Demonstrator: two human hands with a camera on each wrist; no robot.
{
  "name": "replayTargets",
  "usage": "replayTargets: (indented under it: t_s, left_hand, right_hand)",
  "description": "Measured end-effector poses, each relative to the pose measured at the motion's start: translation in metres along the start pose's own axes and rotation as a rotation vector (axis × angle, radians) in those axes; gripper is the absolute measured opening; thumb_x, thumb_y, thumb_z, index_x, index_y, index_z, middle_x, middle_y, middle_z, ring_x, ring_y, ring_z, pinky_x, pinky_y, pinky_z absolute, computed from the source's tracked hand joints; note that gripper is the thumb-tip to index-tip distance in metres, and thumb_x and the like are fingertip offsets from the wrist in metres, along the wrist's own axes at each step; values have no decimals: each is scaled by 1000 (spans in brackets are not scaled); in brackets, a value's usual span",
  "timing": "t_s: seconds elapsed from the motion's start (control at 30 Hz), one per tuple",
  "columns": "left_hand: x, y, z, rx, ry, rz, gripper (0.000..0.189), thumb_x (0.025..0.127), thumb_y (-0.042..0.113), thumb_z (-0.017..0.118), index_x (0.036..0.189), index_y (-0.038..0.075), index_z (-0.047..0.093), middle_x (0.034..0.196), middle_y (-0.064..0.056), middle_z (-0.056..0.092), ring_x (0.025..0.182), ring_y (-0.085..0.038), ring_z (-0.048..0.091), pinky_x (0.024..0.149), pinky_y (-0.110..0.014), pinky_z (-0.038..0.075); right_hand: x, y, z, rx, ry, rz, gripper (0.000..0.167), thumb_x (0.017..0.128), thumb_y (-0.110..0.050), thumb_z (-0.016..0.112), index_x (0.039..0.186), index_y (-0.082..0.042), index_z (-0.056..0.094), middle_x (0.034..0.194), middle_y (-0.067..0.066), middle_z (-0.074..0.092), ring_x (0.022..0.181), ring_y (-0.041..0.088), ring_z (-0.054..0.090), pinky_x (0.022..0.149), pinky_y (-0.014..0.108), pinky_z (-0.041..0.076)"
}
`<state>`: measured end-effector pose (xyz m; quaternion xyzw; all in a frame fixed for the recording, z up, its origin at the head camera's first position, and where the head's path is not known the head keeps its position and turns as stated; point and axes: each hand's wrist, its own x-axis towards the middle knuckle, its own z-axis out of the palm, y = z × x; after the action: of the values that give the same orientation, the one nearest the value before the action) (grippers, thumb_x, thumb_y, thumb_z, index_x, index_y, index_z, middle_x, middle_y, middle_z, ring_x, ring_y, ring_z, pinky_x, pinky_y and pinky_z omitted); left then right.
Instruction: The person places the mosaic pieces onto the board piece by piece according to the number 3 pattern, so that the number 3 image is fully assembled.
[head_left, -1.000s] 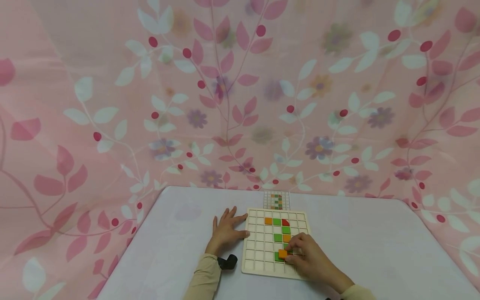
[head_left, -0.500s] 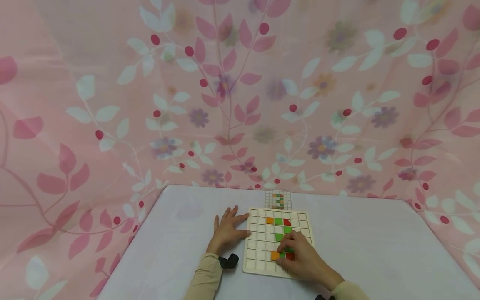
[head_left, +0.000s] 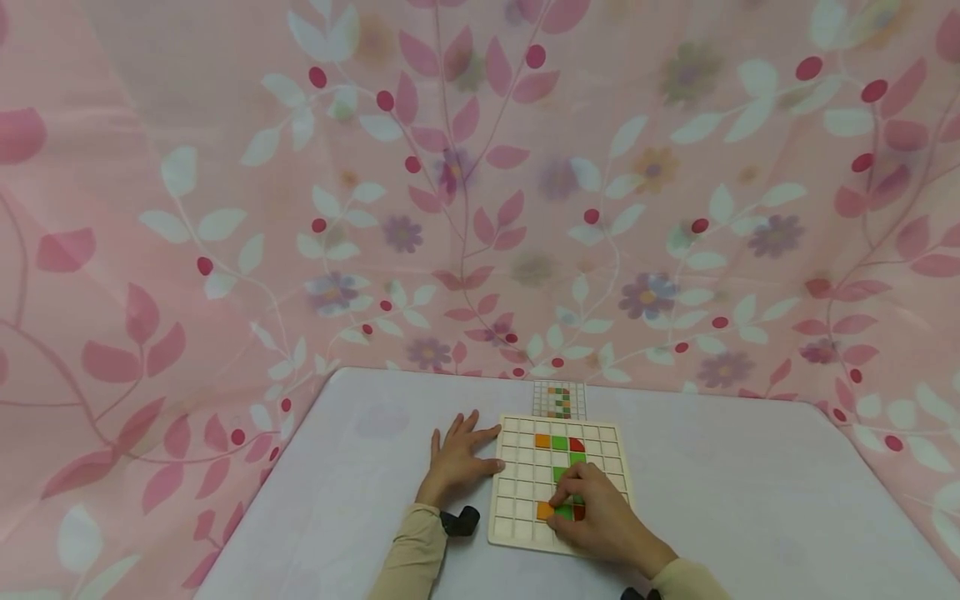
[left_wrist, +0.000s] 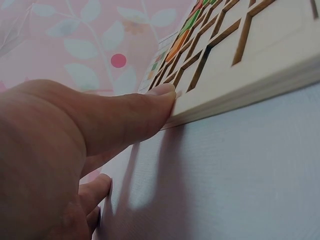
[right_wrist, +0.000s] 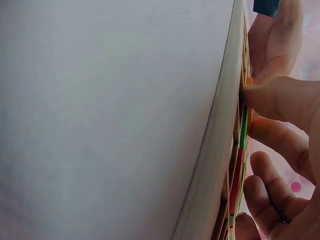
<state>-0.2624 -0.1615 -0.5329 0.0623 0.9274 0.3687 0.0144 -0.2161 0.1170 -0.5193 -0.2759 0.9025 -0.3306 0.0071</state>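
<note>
A wooden grid board (head_left: 514, 507) lies on the table. My right hand (head_left: 600, 515) pinches a square orange tile (head_left: 544, 510) between thumb and index finger, at the left end of a lower row. A green tile (head_left: 564, 513) and a red tile (head_left: 579, 512) follow to its right. Another orange tile, a green tile (head_left: 559, 443) and a rounded red tile (head_left: 576, 445) form an upper row, with more green tiles between, partly hidden by my right hand. My left hand (head_left: 459, 457) rests at the board's left edge; its thumb (left_wrist: 145, 112) touches the rim.
Behind the board lies a printed pattern card (head_left: 559, 400) showing a grid with coloured squares. The table (head_left: 750, 492) has a white cover, and a pink floral curtain (head_left: 480, 208) hangs behind it. Black straps with cameras (head_left: 461, 522) sit on both wrists.
My right hand has moved left with the orange tile, from over the green tile to the cell left of it. My left hand has kept its place at the board's edge.
</note>
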Motion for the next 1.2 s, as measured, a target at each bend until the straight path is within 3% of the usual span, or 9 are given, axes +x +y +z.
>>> replayTargets:
  t_s: [0.17, 0.4, 0.63, 0.93, 1.2]
  left_hand:
    - [0, 2, -2, -1, -2, -1, 64, 87, 34, 82, 147, 15, 66, 171, -21, 35, 162, -47, 20, 123, -80, -3]
    - [-1, 4, -3, 7, 16, 20, 64, 86, 31, 82, 146, 14, 67, 169, -25, 37, 160, -51, 22, 122, -81, -1]
    - [0, -2, 0, 4, 41, 37, 63, 88, 38, 81, 147, 19, 66, 169, -23, 37, 160, -49, 21, 122, -80, 0]
    - [-1, 4, -4, 7, 0, -3, 64, 86, 34, 82, 146, 16, 67, 170, -22, 36, 161, -47, 21, 122, -80, -2]
    - [-2, 4, -2, 15, -3, -14, 64, 87, 35, 83, 146, 17, 67, 171, -21, 36, 162, -46, 20, 123, -80, -1]
  right_hand:
    - [3, 2, -2, 38, -48, 38, 15, 85, -33, 89, 86, -32, 74, 108, -13, 58, 103, 10, 52, 89, 28, 48]
    - [6, 5, -3, 47, -70, 23, 14, 86, -35, 89, 88, -32, 75, 106, -14, 59, 104, 10, 53, 92, 30, 49]
    - [7, 2, -4, 90, -115, 67, 12, 86, -37, 88, 89, -33, 77, 107, -12, 58, 105, 13, 52, 95, 34, 47]
    - [7, -3, -3, 30, -53, 65, 12, 83, -29, 90, 87, -28, 79, 103, -14, 60, 100, 8, 53, 88, 28, 48]
    - [13, -12, -7, -19, -45, 88, 17, 78, -26, 93, 75, -31, 77, 91, -18, 66, 92, 7, 53, 79, 26, 46]
